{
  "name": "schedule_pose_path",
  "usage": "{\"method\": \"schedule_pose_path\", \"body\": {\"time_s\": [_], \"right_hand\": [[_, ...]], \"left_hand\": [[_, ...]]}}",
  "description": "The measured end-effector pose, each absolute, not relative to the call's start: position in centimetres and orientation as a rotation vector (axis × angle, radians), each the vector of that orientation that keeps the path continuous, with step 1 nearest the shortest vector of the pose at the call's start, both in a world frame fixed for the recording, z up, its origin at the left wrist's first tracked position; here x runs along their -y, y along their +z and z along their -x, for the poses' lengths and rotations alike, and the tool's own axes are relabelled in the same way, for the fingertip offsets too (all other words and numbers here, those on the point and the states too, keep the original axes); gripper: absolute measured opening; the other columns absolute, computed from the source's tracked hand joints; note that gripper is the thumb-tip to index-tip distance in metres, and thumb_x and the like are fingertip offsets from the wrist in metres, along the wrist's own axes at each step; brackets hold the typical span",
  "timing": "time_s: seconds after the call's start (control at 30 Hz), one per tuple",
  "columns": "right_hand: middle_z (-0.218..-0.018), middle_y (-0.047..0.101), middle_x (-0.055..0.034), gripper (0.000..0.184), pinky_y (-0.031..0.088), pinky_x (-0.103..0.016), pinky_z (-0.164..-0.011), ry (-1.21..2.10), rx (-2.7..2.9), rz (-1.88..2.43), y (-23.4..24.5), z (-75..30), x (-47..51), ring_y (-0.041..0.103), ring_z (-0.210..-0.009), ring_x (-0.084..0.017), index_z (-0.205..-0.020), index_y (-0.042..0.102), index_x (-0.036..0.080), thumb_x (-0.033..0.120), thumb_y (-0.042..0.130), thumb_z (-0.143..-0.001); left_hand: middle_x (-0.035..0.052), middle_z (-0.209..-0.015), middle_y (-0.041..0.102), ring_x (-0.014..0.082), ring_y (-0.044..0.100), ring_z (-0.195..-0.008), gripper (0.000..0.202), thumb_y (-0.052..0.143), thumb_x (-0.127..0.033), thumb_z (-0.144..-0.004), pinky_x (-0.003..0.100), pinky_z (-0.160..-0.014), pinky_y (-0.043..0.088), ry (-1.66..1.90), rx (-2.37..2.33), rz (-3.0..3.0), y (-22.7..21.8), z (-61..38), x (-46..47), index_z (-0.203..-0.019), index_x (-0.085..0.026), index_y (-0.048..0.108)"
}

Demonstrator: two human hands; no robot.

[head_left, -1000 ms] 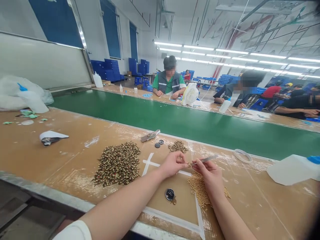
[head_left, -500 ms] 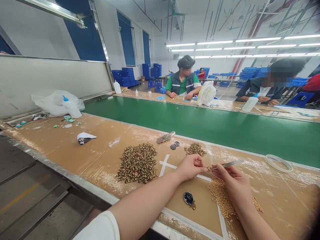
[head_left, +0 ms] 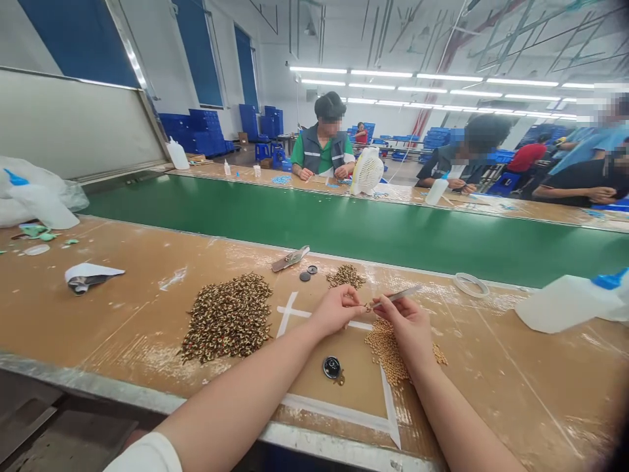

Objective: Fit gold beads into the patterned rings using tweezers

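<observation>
My left hand (head_left: 339, 308) pinches a tiny dark-and-gold piece (head_left: 367, 307) between thumb and fingertips. My right hand (head_left: 403, 318) grips metal tweezers (head_left: 405, 292), their tip touching or very close to that piece; the back end points up to the right. Under my right hand spreads a pile of small tan beads (head_left: 386, 347). Left of my arms lies a big heap of small dark-and-gold pieces (head_left: 226, 318), and a smaller heap (head_left: 346, 275) sits behind my left hand. A round black dish (head_left: 331, 367) with shiny dark contents rests between my forearms.
White tape (head_left: 339, 406) marks a square on the table. Behind runs a green belt (head_left: 314, 213). A white bottle (head_left: 565, 303) lies at right, a clear ring (head_left: 470, 284) nearby. Across the belt, two people sit working near a fan (head_left: 367, 172).
The view has swung to the right, so everything sits further left and the white bottle at right has appeared. Both hands keep the same pinch on the small piece and tweezers.
</observation>
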State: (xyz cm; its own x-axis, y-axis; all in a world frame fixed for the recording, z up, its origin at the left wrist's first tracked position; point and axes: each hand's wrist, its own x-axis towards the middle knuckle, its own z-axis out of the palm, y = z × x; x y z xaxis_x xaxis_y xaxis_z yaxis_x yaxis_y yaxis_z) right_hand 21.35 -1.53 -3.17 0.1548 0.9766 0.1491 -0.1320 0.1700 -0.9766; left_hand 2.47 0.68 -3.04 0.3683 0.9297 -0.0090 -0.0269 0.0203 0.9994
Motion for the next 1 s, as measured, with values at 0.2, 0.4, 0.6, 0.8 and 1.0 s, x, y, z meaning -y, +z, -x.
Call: {"method": "schedule_pose_path", "body": {"time_s": [0.2,0.4,0.6,0.8,1.0], "right_hand": [[-0.094,0.08,-0.0108,0.04,0.065,-0.031,-0.082,1.098,1.016,1.075,-2.8,-21.1,1.5,0.076,-0.083,-0.019,-0.1,0.074,0.015,0.046,0.086,-0.078],[-0.094,0.079,-0.0109,0.04,0.064,-0.033,-0.082,1.071,0.995,1.055,-2.9,-21.2,1.3,0.076,-0.087,-0.021,-0.1,0.074,0.016,0.047,0.085,-0.078],[-0.093,0.077,-0.0081,0.039,0.06,-0.034,-0.085,0.975,0.964,1.044,-3.1,-21.3,0.9,0.073,-0.089,-0.021,-0.1,0.076,0.016,0.048,0.084,-0.079],[-0.076,0.068,-0.002,0.04,0.06,-0.031,-0.067,1.003,1.008,0.985,-2.6,-20.9,0.8,0.064,-0.067,-0.016,-0.094,0.074,0.016,0.052,0.082,-0.078],[-0.064,0.066,0.0011,0.044,0.058,-0.028,-0.06,1.193,1.065,0.891,-2.1,-19.9,1.0,0.061,-0.055,-0.013,-0.089,0.073,0.016,0.054,0.086,-0.07]], "left_hand": [[-0.0034,-0.068,0.067,0.0064,0.045,-0.039,0.039,0.079,-0.045,-0.078,0.019,-0.04,0.035,0.948,-0.917,-1.321,-3.2,-2.5,-0.9,-0.09,-0.021,0.051],[0.0038,-0.086,0.075,0.0107,0.057,-0.053,0.034,0.076,-0.043,-0.08,0.023,-0.052,0.046,0.975,-1.01,-1.415,-3.2,-2.2,-1.0,-0.1,-0.02,0.062],[0.0043,-0.098,0.078,0.0225,0.071,-0.088,0.022,0.068,-0.038,-0.085,0.031,-0.077,0.053,0.948,-1.252,-1.831,-2.4,-0.2,-1.3,-0.102,-0.026,0.074],[0.0035,-0.115,0.075,0.0249,0.067,-0.096,0.032,0.058,-0.049,-0.093,0.033,-0.082,0.049,0.982,-1.37,-2.025,-1.4,0.2,-1.8,-0.108,-0.026,0.074],[0.0011,-0.093,0.074,0.022,0.065,-0.087,0.045,0.047,-0.058,-0.099,0.028,-0.078,0.048,0.764,-1.057,-2.004,-0.8,-0.7,-1.2,-0.1,-0.022,0.073]]}}
